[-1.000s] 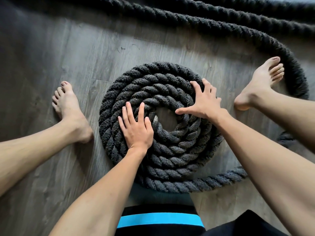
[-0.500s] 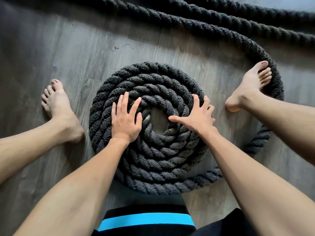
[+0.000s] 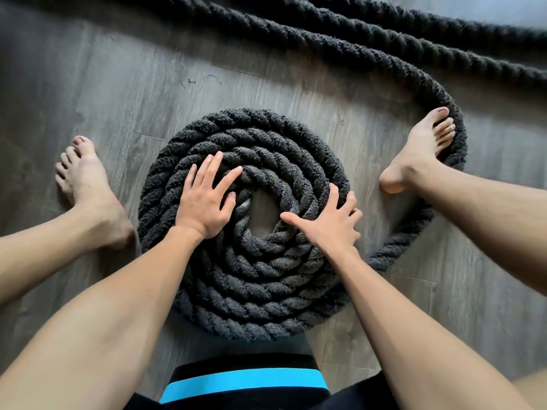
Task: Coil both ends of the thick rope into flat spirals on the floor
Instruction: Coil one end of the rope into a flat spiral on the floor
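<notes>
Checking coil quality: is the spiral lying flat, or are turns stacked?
Flat. The spiral lies as one layer of side-by-side turns on the floor; left hand and right hand press on top.

Both flat hands, left hand (image 3: 204, 202) and right hand (image 3: 331, 229), press the coiled rope (image 3: 254, 291) on the wooden floor (image 3: 103, 93).

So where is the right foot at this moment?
In the head view the right foot is upper right, on the floor beside the rope spiral, its toes against the inside of the loose rope loop.
</notes>
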